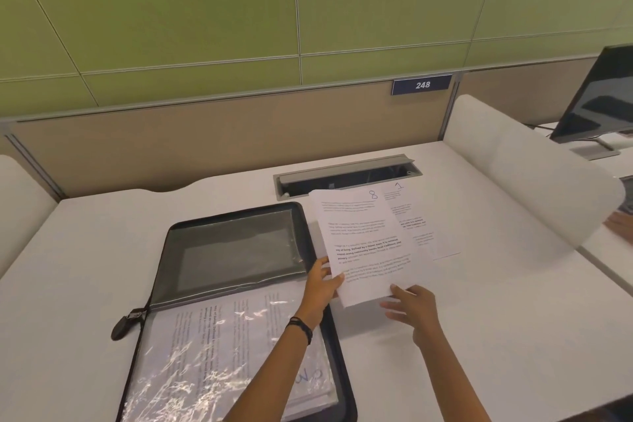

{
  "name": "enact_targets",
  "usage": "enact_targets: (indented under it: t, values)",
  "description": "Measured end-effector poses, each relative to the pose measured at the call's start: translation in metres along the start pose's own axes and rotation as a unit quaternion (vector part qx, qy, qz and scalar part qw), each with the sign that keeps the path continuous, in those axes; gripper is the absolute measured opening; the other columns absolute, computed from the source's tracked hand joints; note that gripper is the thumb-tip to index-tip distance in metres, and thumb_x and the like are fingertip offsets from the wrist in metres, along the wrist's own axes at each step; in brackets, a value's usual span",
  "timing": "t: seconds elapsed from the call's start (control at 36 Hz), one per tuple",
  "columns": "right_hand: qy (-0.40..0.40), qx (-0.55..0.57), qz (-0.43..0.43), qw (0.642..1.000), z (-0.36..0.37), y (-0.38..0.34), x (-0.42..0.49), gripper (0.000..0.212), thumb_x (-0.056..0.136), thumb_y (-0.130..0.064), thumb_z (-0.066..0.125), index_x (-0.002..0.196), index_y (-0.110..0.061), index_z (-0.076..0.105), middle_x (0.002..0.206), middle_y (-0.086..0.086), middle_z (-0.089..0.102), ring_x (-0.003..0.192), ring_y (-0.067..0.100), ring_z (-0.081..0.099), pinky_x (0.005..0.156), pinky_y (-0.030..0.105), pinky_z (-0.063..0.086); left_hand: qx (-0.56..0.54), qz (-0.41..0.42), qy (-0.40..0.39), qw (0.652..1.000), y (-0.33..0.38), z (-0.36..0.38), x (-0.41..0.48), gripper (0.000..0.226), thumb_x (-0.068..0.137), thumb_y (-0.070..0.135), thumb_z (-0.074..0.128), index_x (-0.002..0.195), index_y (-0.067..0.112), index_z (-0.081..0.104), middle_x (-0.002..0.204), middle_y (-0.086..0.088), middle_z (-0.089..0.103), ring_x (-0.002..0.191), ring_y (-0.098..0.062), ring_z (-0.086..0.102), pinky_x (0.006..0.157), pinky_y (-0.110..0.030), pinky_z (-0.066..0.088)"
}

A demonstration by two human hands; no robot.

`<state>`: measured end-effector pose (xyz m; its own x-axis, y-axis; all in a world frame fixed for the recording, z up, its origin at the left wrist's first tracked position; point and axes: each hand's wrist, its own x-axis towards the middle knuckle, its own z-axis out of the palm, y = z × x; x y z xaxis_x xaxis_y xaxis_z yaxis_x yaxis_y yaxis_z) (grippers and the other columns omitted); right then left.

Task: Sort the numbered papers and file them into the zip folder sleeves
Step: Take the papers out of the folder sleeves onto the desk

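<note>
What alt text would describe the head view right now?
The left grip pinches the lower left edge of a printed sheet marked 8 over a white desk, while the open right grip touches its lower right corner. A sheet marked 1 lies behind it; an open black zip folder lies alongside.

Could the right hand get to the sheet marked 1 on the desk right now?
Probably yes. The right hand looks open, and the sheet marked 1 lies flat beyond it. The sheet marked 8, pinched by the left hand, overlaps only its left side; the right side is bare.
</note>
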<state>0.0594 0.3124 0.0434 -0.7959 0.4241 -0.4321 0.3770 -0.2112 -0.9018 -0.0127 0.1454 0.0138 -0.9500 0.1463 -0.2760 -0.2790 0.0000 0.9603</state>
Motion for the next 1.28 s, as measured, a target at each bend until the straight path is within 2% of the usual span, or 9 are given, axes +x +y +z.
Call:
enact_targets:
  t: [0.19, 0.36, 0.53, 0.64, 0.75, 0.83, 0.94, 1.06, 1.28]
  values:
    - [0.051, 0.046, 0.004, 0.998, -0.011, 0.006, 0.015, 0.020, 0.089, -0.004, 0.061, 0.070, -0.005, 0.053, 0.080, 0.019, 0.065, 0.069, 0.033, 0.069, 0.050, 0.029, 0.053, 0.109, 0.002, -0.037, 0.993, -0.005, -0.014, 0.000, 0.044, 0.093, 0.019, 0.058, 0.132, 0.024, 0.038, 0.120, -0.004, 0.055, 0.107, -0.014, 0.056, 0.076, -0.013, 0.049]
    - [0.074, 0.065, 0.003, 0.995, -0.024, 0.003, 0.032, 0.020, 0.091, -0.005, 0.059, 0.071, -0.005, 0.053, 0.082, 0.018, 0.064, 0.065, 0.028, 0.068, 0.045, 0.026, 0.054, 0.288, 0.095, 0.011, 0.953, -0.017, -0.049, -0.004, 0.049, 0.093, 0.017, 0.057, 0.139, 0.014, 0.039, 0.138, -0.006, 0.048, 0.126, -0.018, 0.044, 0.104, -0.025, 0.033]
    - [0.087, 0.077, 0.011, 0.993, -0.033, -0.007, 0.049, 0.016, 0.092, -0.005, 0.056, 0.076, -0.002, 0.054, 0.084, 0.019, 0.062, 0.068, 0.029, 0.064, 0.043, 0.024, 0.054, 0.520, 0.107, 0.022, 0.847, -0.037, -0.085, -0.001, 0.062, 0.093, 0.048, 0.049, 0.146, 0.027, 0.025, 0.158, -0.001, 0.013, 0.147, -0.022, 0.003, 0.110, -0.045, -0.017]
    - [0.088, 0.081, 0.007, 0.993, -0.031, -0.012, 0.059, 0.018, 0.092, -0.003, 0.055, 0.075, -0.003, 0.053, 0.081, 0.017, 0.060, 0.067, 0.028, 0.062, 0.041, 0.022, 0.052, 0.589, 0.097, -0.024, 0.802, -0.057, -0.099, -0.005, 0.105, 0.065, 0.092, 0.003, 0.150, 0.031, 0.005, 0.157, 0.003, -0.009, 0.144, -0.020, -0.014, 0.097, -0.039, -0.039]
    - [0.078, 0.077, 0.009, 0.994, -0.026, -0.015, 0.070, 0.017, 0.092, -0.004, 0.055, 0.076, -0.003, 0.053, 0.082, 0.016, 0.060, 0.068, 0.027, 0.062, 0.042, 0.023, 0.052, 0.650, 0.087, -0.016, 0.754, -0.073, -0.106, -0.003, 0.075, 0.091, 0.071, 0.009, 0.144, 0.022, 0.031, 0.149, -0.006, 0.032, 0.131, -0.031, 0.043, 0.111, -0.040, -0.004]
    - [0.065, 0.077, 0.014, 0.995, -0.020, -0.014, 0.078, 0.015, 0.092, -0.005, 0.056, 0.078, -0.006, 0.054, 0.083, 0.015, 0.061, 0.069, 0.027, 0.063, 0.043, 0.023, 0.053, 0.666, 0.078, -0.014, 0.741, -0.077, -0.106, 0.000, 0.064, 0.096, 0.063, 0.013, 0.139, 0.024, 0.039, 0.139, -0.006, 0.050, 0.122, -0.028, 0.053, 0.109, -0.040, 0.005]
    - [0.060, 0.086, 0.026, 0.994, -0.010, -0.012, 0.088, 0.018, 0.092, -0.005, 0.056, 0.075, -0.009, 0.052, 0.082, 0.012, 0.060, 0.066, 0.027, 0.061, 0.041, 0.022, 0.051, 0.686, 0.075, -0.015, 0.724, -0.077, -0.108, -0.001, 0.064, 0.096, 0.063, 0.015, 0.142, 0.025, 0.036, 0.144, -0.003, 0.042, 0.133, -0.026, 0.041, 0.109, -0.038, 0.005]
    - [0.062, 0.085, 0.037, 0.994, 0.000, -0.013, 0.101, 0.021, 0.092, -0.004, 0.056, 0.072, -0.007, 0.050, 0.080, 0.013, 0.060, 0.064, 0.027, 0.061, 0.042, 0.024, 0.051, 0.686, 0.086, 0.007, 0.722, -0.081, -0.111, 0.002, 0.067, 0.095, 0.064, 0.017, 0.151, 0.027, 0.007, 0.147, 0.000, 0.035, 0.146, -0.019, -0.008, 0.109, -0.038, 0.005]
    - [0.082, 0.093, 0.048, 0.991, 0.011, -0.005, 0.120, 0.017, 0.092, -0.003, 0.056, 0.076, -0.006, 0.052, 0.082, 0.013, 0.060, 0.063, 0.027, 0.061, 0.041, 0.025, 0.050, 0.697, 0.058, 0.001, 0.715, -0.079, -0.112, 0.002, 0.069, 0.095, 0.064, 0.017, 0.150, 0.026, 0.006, 0.145, -0.001, 0.044, 0.146, -0.020, -0.008, 0.109, -0.041, 0.006]
